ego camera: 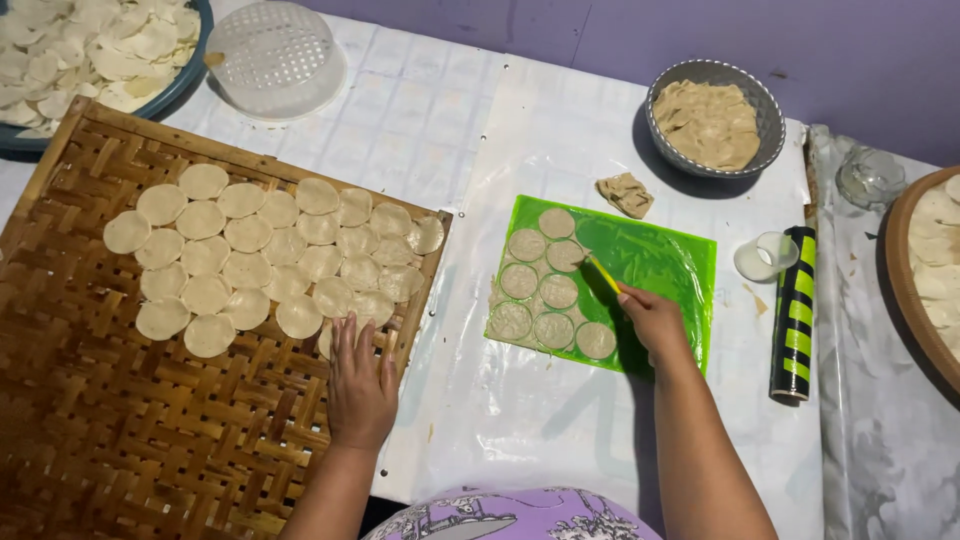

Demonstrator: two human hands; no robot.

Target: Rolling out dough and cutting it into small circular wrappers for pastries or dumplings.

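Note:
My left hand (360, 380) lies flat, fingers spread, on the woven bamboo tray (110, 430), its fingertips on a pale dough disc at the edge of several rows of round dough discs (270, 255). My right hand (652, 318) grips a thin yellow stick (602, 272) whose tip touches the cut dough circles (545, 290) on the green plastic sheet (660, 260). Several circles sit pressed in a rolled sheet of dough on the green sheet's left half.
A grey bowl of dough (712, 118) stands at the back, a small dough lump (626, 193) before it. A white round cutter (766, 256) and black-and-green rolling pin (794, 312) lie right. A white perforated bowl (276, 58), a blue dish of discs (90, 50) and another tray (925, 270) border the area.

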